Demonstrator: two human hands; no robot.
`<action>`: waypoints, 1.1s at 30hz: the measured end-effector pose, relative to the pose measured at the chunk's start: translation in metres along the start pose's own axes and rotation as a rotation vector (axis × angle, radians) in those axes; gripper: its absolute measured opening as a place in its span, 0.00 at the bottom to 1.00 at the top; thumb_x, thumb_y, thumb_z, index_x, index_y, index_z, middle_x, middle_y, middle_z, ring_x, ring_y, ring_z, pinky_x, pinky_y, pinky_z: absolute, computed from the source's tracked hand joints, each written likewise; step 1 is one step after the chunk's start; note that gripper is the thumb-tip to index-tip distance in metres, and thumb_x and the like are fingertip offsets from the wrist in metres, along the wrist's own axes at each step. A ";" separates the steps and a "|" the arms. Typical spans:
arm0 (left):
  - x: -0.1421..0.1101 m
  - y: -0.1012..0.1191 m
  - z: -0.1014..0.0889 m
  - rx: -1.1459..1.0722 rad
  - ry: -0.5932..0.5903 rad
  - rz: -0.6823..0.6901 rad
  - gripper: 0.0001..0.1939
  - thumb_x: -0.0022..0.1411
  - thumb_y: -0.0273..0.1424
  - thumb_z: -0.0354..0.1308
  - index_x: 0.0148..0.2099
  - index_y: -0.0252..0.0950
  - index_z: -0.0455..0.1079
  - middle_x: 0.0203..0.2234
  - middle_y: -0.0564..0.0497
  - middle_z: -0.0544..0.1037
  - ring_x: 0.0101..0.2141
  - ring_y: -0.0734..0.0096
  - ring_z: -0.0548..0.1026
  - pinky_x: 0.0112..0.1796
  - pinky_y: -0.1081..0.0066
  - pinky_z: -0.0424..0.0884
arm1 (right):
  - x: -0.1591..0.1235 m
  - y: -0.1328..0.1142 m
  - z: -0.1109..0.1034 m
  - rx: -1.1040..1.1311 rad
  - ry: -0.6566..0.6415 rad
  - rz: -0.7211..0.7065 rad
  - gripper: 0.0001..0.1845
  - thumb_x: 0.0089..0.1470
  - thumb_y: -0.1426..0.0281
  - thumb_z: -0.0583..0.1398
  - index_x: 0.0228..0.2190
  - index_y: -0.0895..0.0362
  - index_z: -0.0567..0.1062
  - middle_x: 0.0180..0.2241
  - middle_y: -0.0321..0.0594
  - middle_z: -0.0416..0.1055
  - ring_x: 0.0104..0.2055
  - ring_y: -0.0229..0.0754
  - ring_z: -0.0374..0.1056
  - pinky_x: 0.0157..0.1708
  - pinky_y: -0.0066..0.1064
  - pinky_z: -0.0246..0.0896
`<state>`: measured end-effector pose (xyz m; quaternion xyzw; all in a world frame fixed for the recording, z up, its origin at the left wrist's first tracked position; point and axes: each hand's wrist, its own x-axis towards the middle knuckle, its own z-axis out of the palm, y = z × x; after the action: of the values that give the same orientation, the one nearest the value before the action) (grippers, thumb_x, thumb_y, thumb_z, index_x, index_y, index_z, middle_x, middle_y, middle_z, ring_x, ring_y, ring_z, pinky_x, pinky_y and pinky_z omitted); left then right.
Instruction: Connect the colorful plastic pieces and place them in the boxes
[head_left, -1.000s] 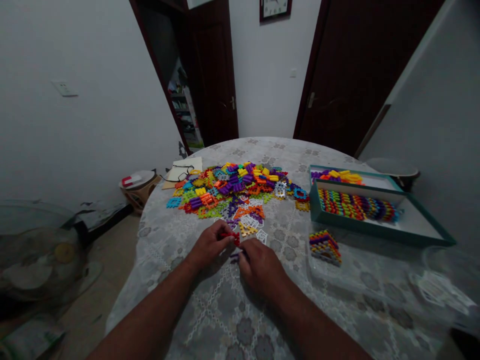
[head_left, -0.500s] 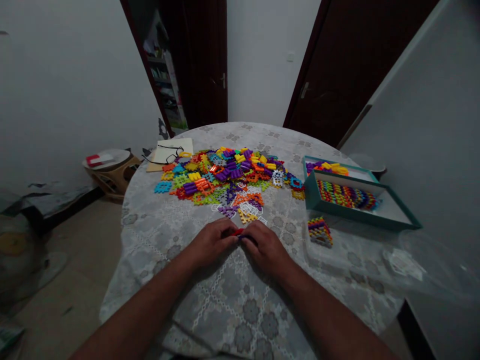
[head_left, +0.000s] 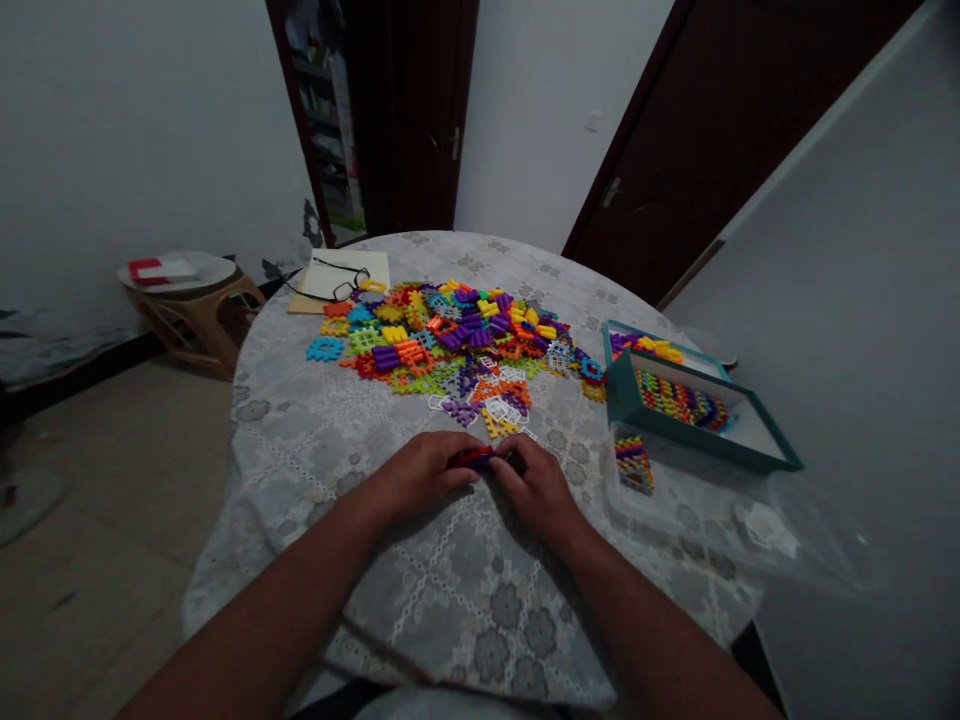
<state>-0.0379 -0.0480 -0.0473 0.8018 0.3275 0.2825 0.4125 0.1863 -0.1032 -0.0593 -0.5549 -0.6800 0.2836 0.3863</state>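
Red and purple plastic building pieces [head_left: 474, 458] are held together between my two hands, low over the near half of the table. My left hand [head_left: 431, 470] is closed round their left part, thumb underneath. At their right end, my right hand [head_left: 531, 485] pinches with thumb and fingers. Fingers cover much of the pieces, so their full shape is hidden. Just beyond the hands lie loose flat pieces: a yellow triangle [head_left: 499, 424], a purple one [head_left: 462, 412] and white ones [head_left: 504, 409]. Behind them spreads a large heap of colourful interlocking pieces [head_left: 450, 335].
At the right stands a teal box [head_left: 701, 430] with rows of stacked pieces, its lid-like tray [head_left: 712, 370] behind. Nearer is a clear plastic container [head_left: 675, 510] holding stacked triangles [head_left: 634, 463]. Glasses [head_left: 341, 290] rest on a notebook [head_left: 375, 268] at the back left.
The view has shifted slightly. My hands have turned the held pieces so more red and purple shows, and my right fingers have slid toward their right end.
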 end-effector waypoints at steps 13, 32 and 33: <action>-0.004 -0.005 -0.012 0.173 0.093 0.033 0.13 0.78 0.33 0.54 0.52 0.41 0.81 0.44 0.47 0.83 0.46 0.61 0.79 0.50 0.62 0.74 | 0.035 -0.006 0.010 0.023 -0.123 -0.123 0.03 0.64 0.70 0.64 0.39 0.52 0.79 0.35 0.36 0.77 0.36 0.41 0.71 0.38 0.32 0.64; -0.002 -0.010 -0.017 0.184 0.113 0.000 0.12 0.73 0.28 0.57 0.49 0.40 0.83 0.43 0.47 0.84 0.46 0.62 0.81 0.50 0.62 0.76 | 0.023 0.003 0.019 -0.089 -0.067 -0.347 0.01 0.69 0.71 0.61 0.41 0.53 0.75 0.39 0.40 0.73 0.41 0.44 0.69 0.43 0.34 0.63; -0.002 -0.009 -0.017 0.167 0.098 0.013 0.13 0.73 0.28 0.57 0.50 0.40 0.83 0.43 0.47 0.84 0.45 0.62 0.81 0.49 0.63 0.76 | 0.023 0.003 0.019 -0.091 -0.065 -0.354 0.02 0.69 0.71 0.61 0.41 0.53 0.75 0.39 0.40 0.73 0.42 0.44 0.69 0.43 0.34 0.63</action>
<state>-0.0539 -0.0375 -0.0473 0.8208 0.3643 0.2958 0.3258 0.1696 -0.0788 -0.0671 -0.4342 -0.7912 0.1977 0.3825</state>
